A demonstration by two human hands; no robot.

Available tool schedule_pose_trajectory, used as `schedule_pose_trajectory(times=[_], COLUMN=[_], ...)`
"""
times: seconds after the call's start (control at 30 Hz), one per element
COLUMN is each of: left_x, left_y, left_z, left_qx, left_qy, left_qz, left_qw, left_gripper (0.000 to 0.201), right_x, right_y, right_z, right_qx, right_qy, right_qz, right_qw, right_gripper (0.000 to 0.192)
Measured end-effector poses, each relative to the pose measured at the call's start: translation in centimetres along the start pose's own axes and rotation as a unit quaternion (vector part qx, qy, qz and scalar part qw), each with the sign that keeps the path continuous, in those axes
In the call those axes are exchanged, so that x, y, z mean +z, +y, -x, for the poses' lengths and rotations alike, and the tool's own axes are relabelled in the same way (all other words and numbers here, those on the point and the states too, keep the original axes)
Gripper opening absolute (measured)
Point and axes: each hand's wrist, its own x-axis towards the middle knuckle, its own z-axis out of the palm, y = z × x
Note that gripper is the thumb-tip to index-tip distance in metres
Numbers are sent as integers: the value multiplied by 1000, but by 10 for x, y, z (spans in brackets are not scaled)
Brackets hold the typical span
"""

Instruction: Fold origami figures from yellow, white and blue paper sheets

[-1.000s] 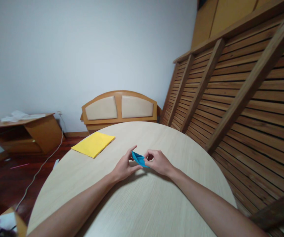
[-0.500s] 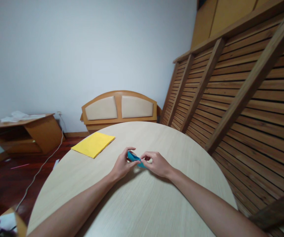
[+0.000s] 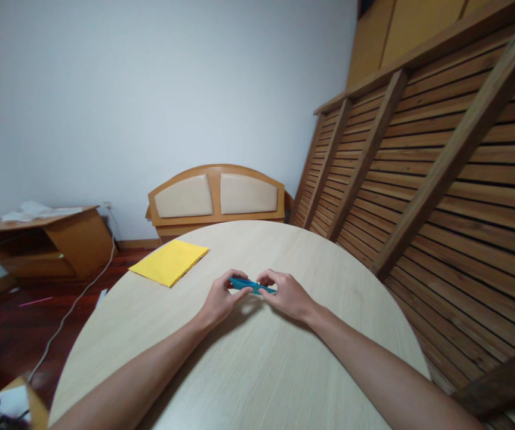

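At about nine o'clock from where the hands meet, a low wooden cabinet (image 3: 42, 239) stands against the wall with some pale clutter on top, and a cord trails over the dark floor (image 3: 11, 322) beside it. Nearer, at ten o'clock, a yellow sheet of paper (image 3: 170, 261) lies flat on the round worktop (image 3: 257, 370), well apart from the hands and not yet folded.

The left hand (image 3: 218, 301) rests low over the worktop, its fingers (image 3: 234, 276) pinching the left end of a small blue paper piece (image 3: 252, 286). That piece sits between the two hands near the middle of the worktop, flattened into a narrow, already creased strip, so several folds look done; how many are left I cannot judge from its shape. The right hand (image 3: 289, 294) pinches the other end, thumb and fingertips pressed together on the paper.

Beyond, at twelve o'clock, a padded headboard (image 3: 216, 196) leans by the wall, and slatted wooden frames (image 3: 440, 179) fill the side from one to four o'clock.
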Motion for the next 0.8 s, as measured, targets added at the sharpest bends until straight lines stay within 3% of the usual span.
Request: schedule_pose_trajectory(times=[0.17, 0.47, 0.8], left_x=[-4, 2, 2], left_y=[-1, -9, -16], left_z=[2, 4, 3], left_qx=[40, 132, 163], left_qy=[-14, -63, -59], left_qz=[-54, -236, -263], left_qw=[998, 961, 949], left_gripper=[23, 20, 11], right_x=[-6, 0, 1], right_y=[1, 3, 2], right_z=[0, 1, 1], right_qx=[-18, -50, -64], right_qy=[0, -14, -14], right_qz=[109, 164, 163], right_qw=[994, 985, 984], right_gripper=[13, 18, 14])
